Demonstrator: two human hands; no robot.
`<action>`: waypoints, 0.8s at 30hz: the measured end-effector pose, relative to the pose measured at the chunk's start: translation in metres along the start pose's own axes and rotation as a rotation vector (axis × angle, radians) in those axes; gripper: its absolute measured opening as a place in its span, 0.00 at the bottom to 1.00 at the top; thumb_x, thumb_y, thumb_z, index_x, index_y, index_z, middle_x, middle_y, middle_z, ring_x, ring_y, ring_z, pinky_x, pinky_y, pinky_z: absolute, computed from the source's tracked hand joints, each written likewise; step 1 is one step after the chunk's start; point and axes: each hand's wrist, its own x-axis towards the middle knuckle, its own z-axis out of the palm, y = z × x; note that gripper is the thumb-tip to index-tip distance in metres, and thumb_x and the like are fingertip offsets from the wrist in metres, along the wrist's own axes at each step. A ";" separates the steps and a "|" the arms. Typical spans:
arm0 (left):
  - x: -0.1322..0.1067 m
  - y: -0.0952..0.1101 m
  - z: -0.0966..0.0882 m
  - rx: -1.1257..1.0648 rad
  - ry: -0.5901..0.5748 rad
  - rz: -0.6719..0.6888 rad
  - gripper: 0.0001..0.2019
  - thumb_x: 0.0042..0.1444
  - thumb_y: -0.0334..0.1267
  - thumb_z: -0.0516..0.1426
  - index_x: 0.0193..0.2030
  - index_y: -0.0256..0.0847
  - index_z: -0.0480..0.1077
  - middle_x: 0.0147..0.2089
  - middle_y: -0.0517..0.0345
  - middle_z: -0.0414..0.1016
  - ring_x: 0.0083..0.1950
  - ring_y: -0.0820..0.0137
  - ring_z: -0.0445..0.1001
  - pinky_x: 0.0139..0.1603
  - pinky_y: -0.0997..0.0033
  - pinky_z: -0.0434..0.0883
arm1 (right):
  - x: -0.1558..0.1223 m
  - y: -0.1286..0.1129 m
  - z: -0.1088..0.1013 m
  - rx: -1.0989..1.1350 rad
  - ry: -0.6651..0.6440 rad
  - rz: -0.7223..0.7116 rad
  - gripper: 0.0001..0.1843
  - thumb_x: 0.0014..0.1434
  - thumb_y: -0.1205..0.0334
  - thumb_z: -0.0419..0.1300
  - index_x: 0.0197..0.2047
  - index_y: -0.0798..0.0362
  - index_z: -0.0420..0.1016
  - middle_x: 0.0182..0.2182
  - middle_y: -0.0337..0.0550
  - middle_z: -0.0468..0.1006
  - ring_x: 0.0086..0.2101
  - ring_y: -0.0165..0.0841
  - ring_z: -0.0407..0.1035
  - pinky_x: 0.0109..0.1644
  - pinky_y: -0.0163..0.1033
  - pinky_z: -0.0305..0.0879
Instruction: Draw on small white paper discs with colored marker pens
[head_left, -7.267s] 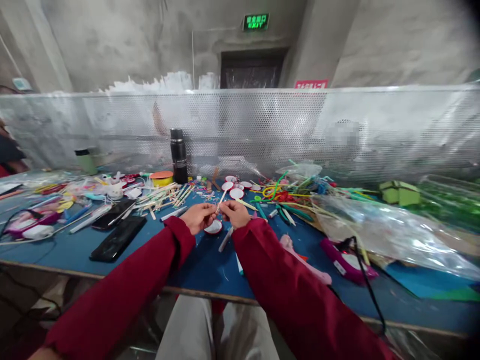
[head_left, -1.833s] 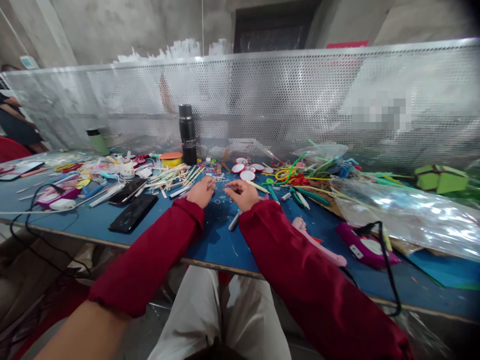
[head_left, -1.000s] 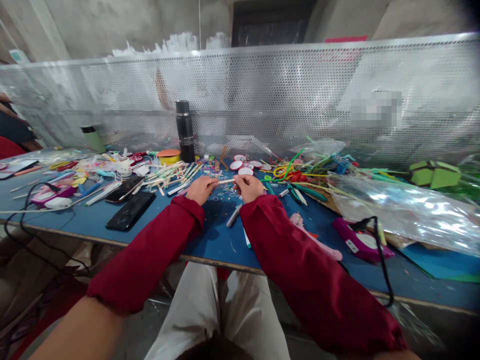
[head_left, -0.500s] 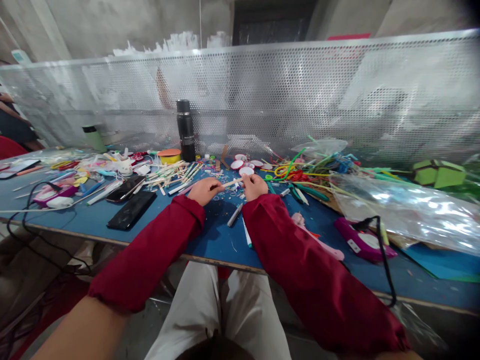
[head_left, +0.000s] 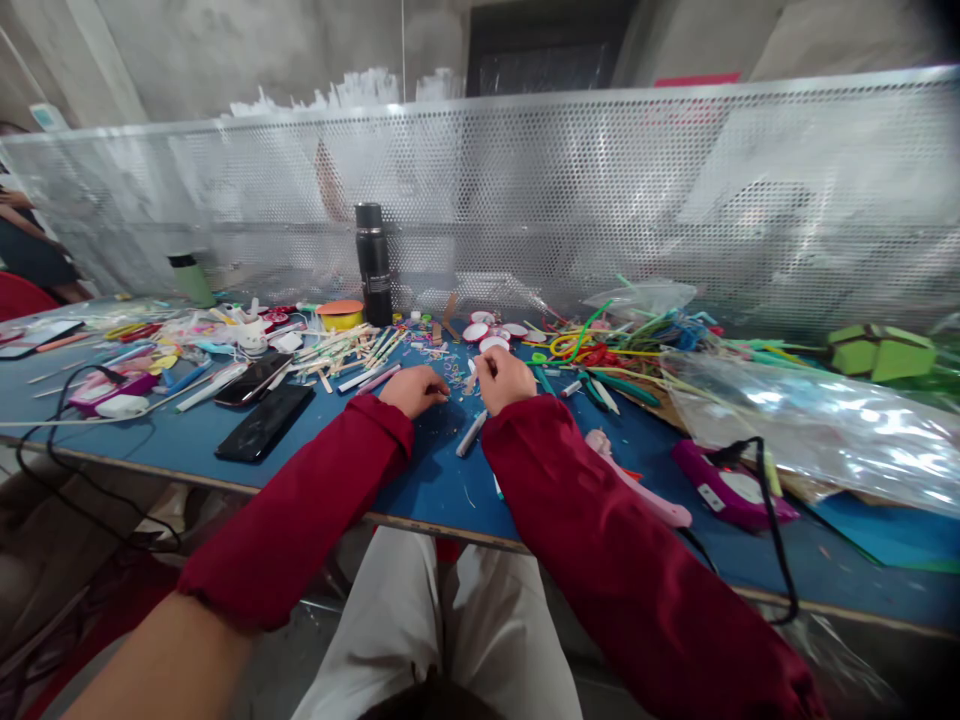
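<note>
Both my hands rest on the blue table (head_left: pixel 420 490), in dark red sleeves. My right hand (head_left: pixel 504 378) is closed, pinching a short pale wooden stick (head_left: pixel 470 374) that points up and left. My left hand (head_left: pixel 415 390) is apart from the stick. Its fingers are curled, tips down on the table beside a scatter of small coloured rubber bands (head_left: pixel 450 372). I cannot make out whether it pinches anything. A white marker (head_left: pixel 472 432) lies just in front of my right wrist.
A pile of wooden sticks (head_left: pixel 345 352), two black phones (head_left: pixel 264 420), a black flask (head_left: pixel 373 262), a yellow tape roll (head_left: pixel 340 315) and red-white discs (head_left: pixel 480 332) lie around. Pipe cleaners (head_left: pixel 600 350), a plastic bag (head_left: pixel 810 420) and a corded pink glue gun (head_left: pixel 724 485) are at right. A perforated metal screen (head_left: pixel 600 200) stands behind.
Half a second ago both hands held the stick level between them. My left hand has let go and dropped to the table; my right hand keeps the stick, now tilted upward.
</note>
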 end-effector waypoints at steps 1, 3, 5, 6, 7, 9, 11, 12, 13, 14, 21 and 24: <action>0.000 0.001 0.001 0.026 -0.004 0.002 0.08 0.58 0.39 0.64 0.43 0.44 0.83 0.43 0.53 0.80 0.45 0.65 0.76 0.51 0.68 0.71 | 0.000 0.001 0.002 -0.020 -0.032 -0.006 0.10 0.65 0.55 0.58 0.32 0.48 0.73 0.29 0.42 0.79 0.30 0.35 0.69 0.34 0.38 0.56; 0.001 0.004 0.003 0.061 -0.012 0.013 0.06 0.58 0.38 0.64 0.41 0.44 0.83 0.43 0.52 0.80 0.47 0.64 0.76 0.54 0.67 0.70 | -0.001 0.003 0.005 -0.034 -0.082 -0.016 0.10 0.65 0.56 0.58 0.32 0.48 0.72 0.29 0.41 0.78 0.30 0.35 0.69 0.33 0.38 0.54; 0.002 0.009 0.005 0.084 -0.006 0.003 0.04 0.58 0.37 0.64 0.38 0.43 0.82 0.43 0.51 0.80 0.48 0.62 0.76 0.56 0.65 0.70 | -0.002 0.003 0.007 -0.031 -0.097 -0.017 0.11 0.66 0.56 0.57 0.32 0.48 0.72 0.28 0.41 0.78 0.30 0.35 0.68 0.33 0.38 0.54; 0.003 0.012 0.006 0.101 -0.007 -0.005 0.04 0.59 0.36 0.64 0.37 0.43 0.82 0.43 0.50 0.80 0.49 0.61 0.76 0.57 0.64 0.70 | -0.003 0.002 0.008 -0.025 -0.095 -0.016 0.11 0.66 0.55 0.57 0.32 0.48 0.72 0.28 0.41 0.78 0.30 0.35 0.68 0.33 0.38 0.54; 0.003 0.015 0.006 0.116 -0.004 -0.013 0.04 0.59 0.35 0.63 0.37 0.42 0.82 0.43 0.49 0.80 0.49 0.61 0.76 0.57 0.63 0.70 | -0.003 0.002 0.007 -0.019 -0.089 -0.014 0.11 0.66 0.55 0.57 0.32 0.48 0.72 0.29 0.41 0.78 0.30 0.35 0.68 0.33 0.38 0.54; 0.005 0.019 0.006 0.134 0.004 -0.014 0.04 0.59 0.35 0.63 0.37 0.40 0.81 0.44 0.46 0.80 0.49 0.59 0.76 0.57 0.61 0.70 | -0.003 0.000 0.005 -0.014 -0.076 -0.005 0.11 0.66 0.56 0.57 0.33 0.48 0.72 0.29 0.41 0.78 0.30 0.35 0.68 0.34 0.38 0.54; 0.007 0.021 0.007 0.135 0.020 0.015 0.05 0.60 0.35 0.63 0.38 0.39 0.82 0.45 0.45 0.81 0.50 0.58 0.77 0.58 0.60 0.70 | -0.003 -0.002 0.003 -0.025 -0.082 0.006 0.10 0.66 0.57 0.57 0.33 0.48 0.73 0.29 0.41 0.78 0.30 0.35 0.68 0.34 0.38 0.53; 0.008 0.021 0.007 0.131 0.024 0.038 0.05 0.60 0.35 0.63 0.39 0.39 0.82 0.45 0.45 0.81 0.51 0.58 0.77 0.58 0.61 0.70 | -0.002 -0.002 0.003 -0.035 -0.092 0.014 0.10 0.66 0.57 0.57 0.33 0.48 0.73 0.29 0.41 0.78 0.30 0.35 0.68 0.34 0.38 0.53; 0.009 0.021 0.008 0.126 0.021 0.063 0.05 0.61 0.35 0.63 0.40 0.39 0.82 0.45 0.45 0.81 0.51 0.58 0.77 0.59 0.61 0.70 | -0.002 -0.002 0.002 -0.045 -0.104 0.020 0.10 0.66 0.58 0.57 0.33 0.48 0.73 0.29 0.41 0.78 0.30 0.35 0.68 0.34 0.38 0.52; 0.010 0.021 0.009 0.123 0.012 0.084 0.06 0.61 0.35 0.63 0.40 0.39 0.82 0.45 0.46 0.82 0.51 0.59 0.78 0.58 0.62 0.70 | -0.002 -0.002 0.002 -0.054 -0.117 0.027 0.09 0.66 0.58 0.57 0.33 0.49 0.73 0.29 0.41 0.78 0.30 0.35 0.68 0.34 0.38 0.52; 0.019 0.027 0.015 0.213 -0.042 0.131 0.08 0.61 0.34 0.62 0.42 0.40 0.84 0.44 0.49 0.84 0.49 0.60 0.79 0.57 0.63 0.72 | -0.002 -0.004 0.001 -0.073 -0.115 0.044 0.10 0.67 0.57 0.56 0.35 0.50 0.76 0.31 0.42 0.80 0.32 0.35 0.70 0.34 0.37 0.53; 0.020 0.032 0.012 0.258 0.055 0.062 0.08 0.57 0.30 0.62 0.41 0.40 0.84 0.46 0.46 0.83 0.53 0.58 0.78 0.62 0.59 0.71 | -0.001 -0.003 -0.002 -0.073 -0.070 0.057 0.13 0.68 0.54 0.55 0.36 0.49 0.76 0.32 0.43 0.81 0.33 0.35 0.71 0.35 0.37 0.55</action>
